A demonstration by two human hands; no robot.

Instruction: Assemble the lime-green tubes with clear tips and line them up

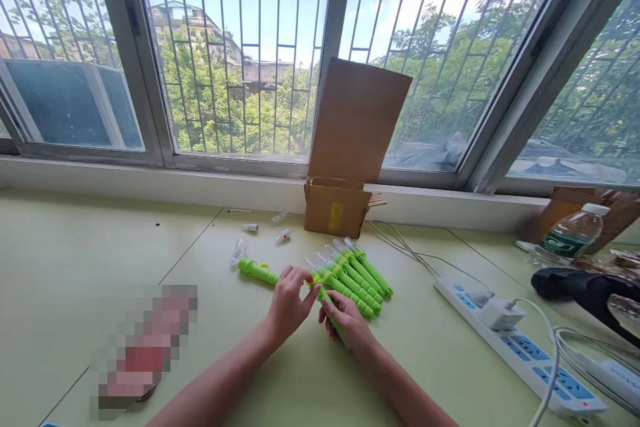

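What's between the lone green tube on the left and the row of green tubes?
Only the left hand, its fingers at the near end of the row. Head view.

Green tubes (360,277) were glossy moulded plastic with clear caps, as was the green tube (323,292) in the right hand (347,321); table (100,247) smooth, matt, pale green; box (335,207) rough brown cardboard; power strip (520,347) shiny white plastic; bottle (570,237) clear plastic; window bars (240,67) dull metal.

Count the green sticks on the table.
6. A lone stick lies left of the left hand; the right hand grips a second stick; a row of four lies just beyond both. The hands may hide more.
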